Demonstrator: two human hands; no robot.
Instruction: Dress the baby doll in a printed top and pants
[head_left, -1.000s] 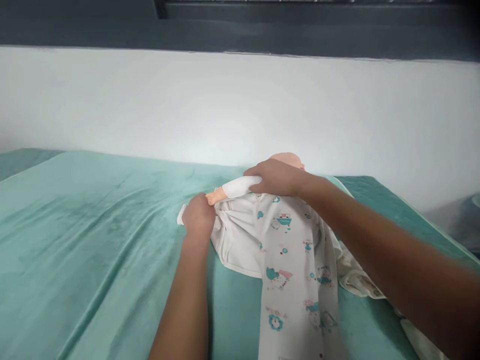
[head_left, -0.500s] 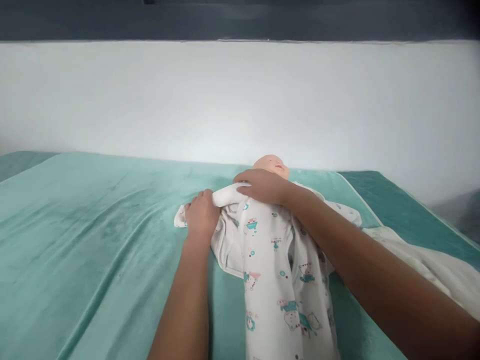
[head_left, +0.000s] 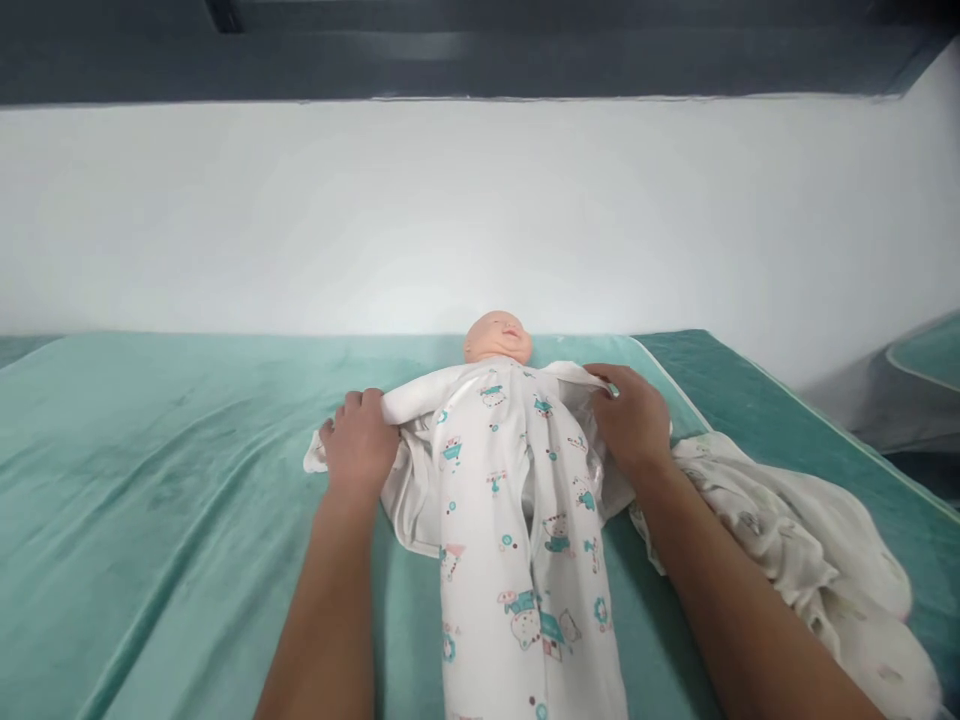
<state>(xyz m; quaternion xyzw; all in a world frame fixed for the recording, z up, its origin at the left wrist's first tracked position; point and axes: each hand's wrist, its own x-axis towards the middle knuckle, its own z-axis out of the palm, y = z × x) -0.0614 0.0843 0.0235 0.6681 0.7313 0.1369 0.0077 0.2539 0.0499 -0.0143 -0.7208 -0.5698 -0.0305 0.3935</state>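
Matt cloth, smooth plastic

Between the left grip and the right grip, the white garment with teal prints is matt, wrinkled cloth. Beyond them, the round pink doll head looks like smooth plastic. Beneath, the green sheet looks velvety. Right of the right grip, the crumpled off-white bundle is matt cloth.

We seem to be in a bedroom — a wide green-sheeted bed spreads before us, against a plain white wall on the far side.
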